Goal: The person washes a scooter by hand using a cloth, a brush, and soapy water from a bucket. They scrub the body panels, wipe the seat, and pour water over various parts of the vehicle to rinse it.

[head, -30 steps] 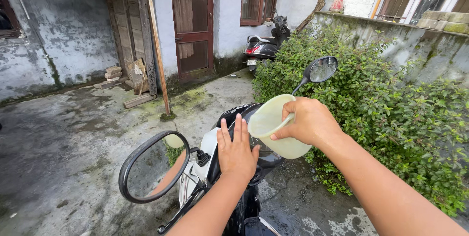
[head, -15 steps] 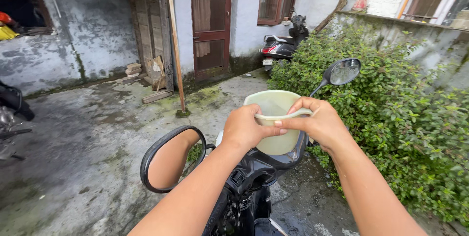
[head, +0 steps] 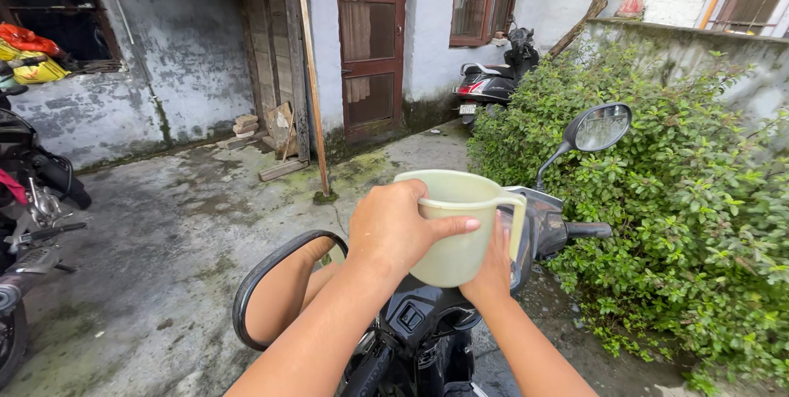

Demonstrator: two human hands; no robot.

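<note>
Two bare hands meet at a pale green plastic jug [head: 457, 228] in the middle of the frame, just above the black front of a scooter [head: 423, 319]. The left hand [head: 394, 228] comes in from the lower left on a long forearm, wrist bent slightly, and wraps the jug's near side just under the rim; its fingers curl closed around the wall while the thumb lies flat across the front, nail pointing right. The right hand [head: 491, 270] rises from the bottom centre, its forearm steeper, and sits lower against the jug, beside the handle [head: 518, 220]. Its fingers are extended upward along the jug's side rather than curled; whether they press on it or only rest there cannot be told, since the jug hides the palm. The jug stands nearly upright with its open mouth toward the top of the frame.

At lower left of the hands a round-edged black mirror [head: 283, 286] reflects an arm. A second mirror [head: 598, 127] stands on its stalk at right of centre, against a dense green bush [head: 682, 208] filling the right side. A parked scooter [head: 493, 76] stands at upper centre by a grey wall and a red-brown door [head: 370, 43]. Part of a motorbike [head: 29, 208] shows at the left edge on the wet concrete ground [head: 164, 241].
</note>
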